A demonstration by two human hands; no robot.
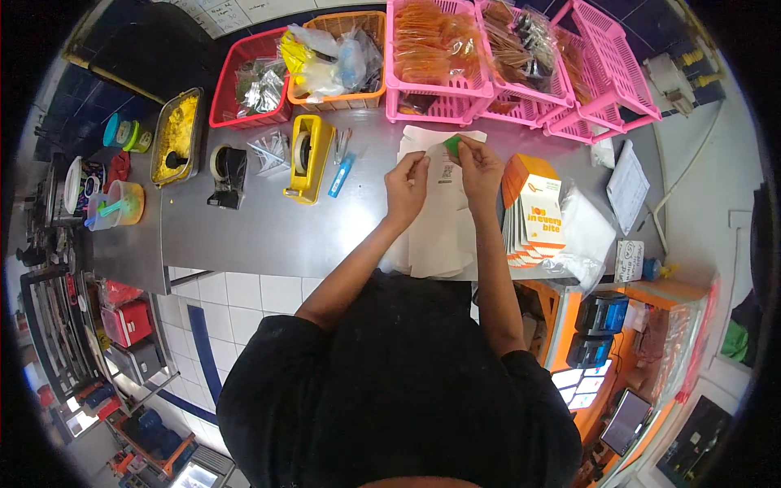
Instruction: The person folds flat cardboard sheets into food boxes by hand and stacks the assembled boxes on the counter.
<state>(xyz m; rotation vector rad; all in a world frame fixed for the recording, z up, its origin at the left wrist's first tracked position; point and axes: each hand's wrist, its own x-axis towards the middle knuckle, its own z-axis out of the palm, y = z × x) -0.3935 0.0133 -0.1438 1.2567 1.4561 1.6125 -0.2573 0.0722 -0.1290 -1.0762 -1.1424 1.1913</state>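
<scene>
A pile of white paper bags or sheets (439, 244) lies on the steel table in front of me, with small print near its far end. Over that far end, my right hand (482, 169) pinches a small green piece (452, 145), which looks like a sticker; its exact kind is unclear. My left hand (406, 187) hovers at the pile's left side, fingertips closed together. Whatever those left fingers may hold is too small to make out. Right of the pile stands a stack of orange and white printed cartons or cards (537, 213).
Pink stacked baskets (440, 104) with packets line the back, beside an orange basket (358, 100) and a red basket (248, 122). Left of the pile are a yellow tape dispenser (310, 183), a black one (230, 191) and a blue cutter (342, 176). Clear plastic (586, 232) lies right.
</scene>
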